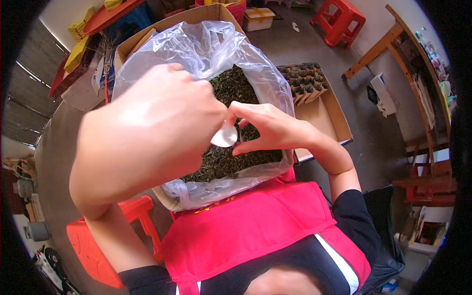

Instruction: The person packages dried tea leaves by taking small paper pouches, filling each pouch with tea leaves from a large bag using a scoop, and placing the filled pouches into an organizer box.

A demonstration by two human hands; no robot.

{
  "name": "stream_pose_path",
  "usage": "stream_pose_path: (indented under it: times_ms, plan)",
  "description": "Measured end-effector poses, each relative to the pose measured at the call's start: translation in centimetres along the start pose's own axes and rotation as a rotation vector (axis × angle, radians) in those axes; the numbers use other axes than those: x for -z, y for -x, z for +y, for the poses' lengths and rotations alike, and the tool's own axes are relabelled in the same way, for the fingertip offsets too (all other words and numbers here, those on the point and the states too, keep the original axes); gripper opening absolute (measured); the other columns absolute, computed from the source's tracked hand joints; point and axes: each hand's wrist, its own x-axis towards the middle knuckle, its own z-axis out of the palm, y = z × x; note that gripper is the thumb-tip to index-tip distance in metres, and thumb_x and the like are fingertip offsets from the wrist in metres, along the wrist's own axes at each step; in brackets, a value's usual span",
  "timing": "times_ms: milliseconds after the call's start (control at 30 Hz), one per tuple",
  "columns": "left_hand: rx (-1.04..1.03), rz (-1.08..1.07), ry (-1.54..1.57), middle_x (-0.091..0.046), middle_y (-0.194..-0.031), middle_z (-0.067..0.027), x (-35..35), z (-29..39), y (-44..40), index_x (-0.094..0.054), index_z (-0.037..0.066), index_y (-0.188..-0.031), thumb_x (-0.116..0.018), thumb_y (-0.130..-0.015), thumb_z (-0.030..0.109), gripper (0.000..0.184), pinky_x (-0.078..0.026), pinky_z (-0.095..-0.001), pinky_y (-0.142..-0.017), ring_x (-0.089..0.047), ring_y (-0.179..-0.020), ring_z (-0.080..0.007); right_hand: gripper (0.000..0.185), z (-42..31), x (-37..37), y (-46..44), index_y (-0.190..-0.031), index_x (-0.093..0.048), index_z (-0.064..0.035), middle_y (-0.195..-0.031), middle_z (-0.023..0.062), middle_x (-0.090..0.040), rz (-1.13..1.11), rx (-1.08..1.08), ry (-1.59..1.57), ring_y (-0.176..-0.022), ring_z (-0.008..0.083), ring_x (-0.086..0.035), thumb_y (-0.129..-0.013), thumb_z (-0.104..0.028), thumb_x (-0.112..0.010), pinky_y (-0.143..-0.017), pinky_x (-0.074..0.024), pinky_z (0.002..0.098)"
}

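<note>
1. The white piece (pixel 225 136) is up between the 2 hands, above the dark leaves (pixel 235 86). I can't see whether it carries anything; a tilt could spill whatever is on it.
2. The left hand (pixel 147 128) looks curled closed on that piece, fingertips hidden from me. A loose pinch could let it drop among the leaves.
3. The right hand (pixel 273 129) has finger and thumb curved close beside it, and I can't tell if they press on anything. Working so tightly, 1 hand could bump the other.
4. The plastic liner (pixel 268 73) is loose and crumpled; a brushing wrist could drag its edge inward.
5. The right forearm passes near the cardboard tray (pixel 339 118) beside the cardboard box (pixel 199 14); a swinging elbow could knock its small holders (pixel 305 81).
</note>
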Motion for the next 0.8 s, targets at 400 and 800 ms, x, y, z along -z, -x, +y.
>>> stream_pose_path:
  times_ms: [400, 800]
  plan:
    - [0.192, 0.03, -0.004, -0.057, -0.064, -0.0117, 1.4, 0.0, 3.8, -0.066, 0.007, -0.062, -0.072, -0.067, 0.023, 0.018, -0.046, -0.0404, -0.082, -0.055, -0.073, -0.0316, 0.031, 0.2, 0.3, 0.8, -0.107, -0.053, -0.0061, -0.097, 0.0129, -0.06, 0.033, 0.015, 0.077, -0.088, 0.0318, -0.068, -0.087, -0.02, -0.073, -0.075, -0.0511, 0.0438]
    - [0.226, 0.108, 0.053, -0.058, -0.06, -0.0136, 0.1, -0.4, 5.4, -0.063, 0.003, -0.06, -0.073, -0.066, 0.015, 0.017, -0.044, -0.0425, -0.075, -0.058, -0.066, -0.0328, 0.043, -1.6, 1.4, 1.0, -0.117, -0.055, -0.0051, -0.116, 0.0083, -0.061, 0.135, -0.139, -0.03, -0.096, 0.0204, -0.071, -0.083, -0.012, -0.081, -0.08, -0.0597, 0.0305]
